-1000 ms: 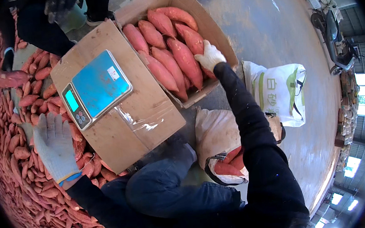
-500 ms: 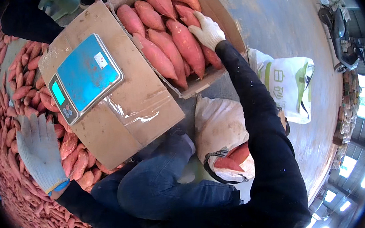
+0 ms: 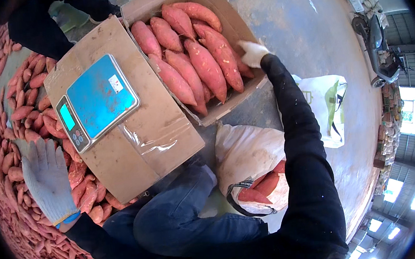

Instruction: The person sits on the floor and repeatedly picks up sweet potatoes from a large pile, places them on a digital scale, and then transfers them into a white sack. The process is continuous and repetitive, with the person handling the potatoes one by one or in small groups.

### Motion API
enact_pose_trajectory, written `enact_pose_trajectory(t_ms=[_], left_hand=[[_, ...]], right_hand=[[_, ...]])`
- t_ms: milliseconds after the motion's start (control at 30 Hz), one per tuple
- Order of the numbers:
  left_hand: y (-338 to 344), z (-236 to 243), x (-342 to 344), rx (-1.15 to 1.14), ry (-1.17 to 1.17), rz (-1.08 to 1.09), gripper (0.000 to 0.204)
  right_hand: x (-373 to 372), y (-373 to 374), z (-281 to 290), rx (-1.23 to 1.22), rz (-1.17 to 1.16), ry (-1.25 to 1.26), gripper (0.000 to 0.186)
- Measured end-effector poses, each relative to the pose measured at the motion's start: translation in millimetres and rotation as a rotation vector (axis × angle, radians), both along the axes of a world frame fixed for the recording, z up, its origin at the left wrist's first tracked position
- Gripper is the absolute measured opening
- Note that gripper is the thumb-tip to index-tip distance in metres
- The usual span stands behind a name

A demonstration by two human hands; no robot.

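My right hand point(image 3: 254, 53), in a white knit glove, is at the right wall of an open cardboard box point(image 3: 225, 109). Its visible fingers are apart and slightly blurred; nothing shows in them. Several large sweet potatoes point(image 3: 206, 69) lie side by side in that box. On the left, my gloved left hand point(image 3: 47, 177) is open with fingers stretched out, above a heap of sweet potatoes point(image 3: 31, 111). A digital scale point(image 3: 102, 94) with a blue plate and lit display rests on a closed cardboard box point(image 3: 156, 144) between my hands. Its plate carries only dirt marks and a label.
A whitish sack point(image 3: 247, 148) with sweet potatoes in its mouth stands by my right knee. Beyond my right forearm lies a white and green bag point(image 3: 327, 103). Another person's dark-clothed legs point(image 3: 37, 26) are at the far left. A scooter point(image 3: 382, 52) stands far right.
My right hand has left the sweet potato at the box's far side and moved right to the box wall. My left hand stays nearly in place. The view has shifted slightly.
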State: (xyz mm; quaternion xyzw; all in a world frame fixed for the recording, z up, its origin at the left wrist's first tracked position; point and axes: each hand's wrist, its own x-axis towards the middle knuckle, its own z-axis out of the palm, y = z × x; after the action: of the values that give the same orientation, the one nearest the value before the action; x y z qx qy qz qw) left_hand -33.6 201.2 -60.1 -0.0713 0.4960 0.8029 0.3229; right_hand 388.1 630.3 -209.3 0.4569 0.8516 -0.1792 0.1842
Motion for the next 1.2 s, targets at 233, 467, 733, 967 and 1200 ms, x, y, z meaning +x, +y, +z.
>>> enact_pose_trajectory(t_ms=[233, 467, 733, 967, 1200], left_hand=[[-1.7, -6.7, -2.1, -0.004, -0.012, 0.001, 0.051], [-18.6, -19.9, -14.8, 0.112, 0.007, -0.139, 0.051], [-8.0, -21.2, -9.6, 0.084, 0.035, -0.122, 0.051], [-3.2, -15.1, -4.5, 0.031, 0.011, -0.027, 0.052], [-8.3, -22.6, -14.6, 0.06, -0.03, -0.059, 0.057]], right_hand=[[-5.7, -3.1, -45.9, 0.018, 0.041, 0.006, 0.07], [-15.7, -32.6, -39.9, 0.165, -0.166, -0.06, 0.048], [-16.0, -29.0, -28.7, 0.238, -0.032, -0.125, 0.039], [-18.9, -49.2, -31.7, 0.433, -0.171, -0.155, 0.029], [-39.7, -53.8, -28.2, 0.54, -0.359, -0.24, 0.02]])
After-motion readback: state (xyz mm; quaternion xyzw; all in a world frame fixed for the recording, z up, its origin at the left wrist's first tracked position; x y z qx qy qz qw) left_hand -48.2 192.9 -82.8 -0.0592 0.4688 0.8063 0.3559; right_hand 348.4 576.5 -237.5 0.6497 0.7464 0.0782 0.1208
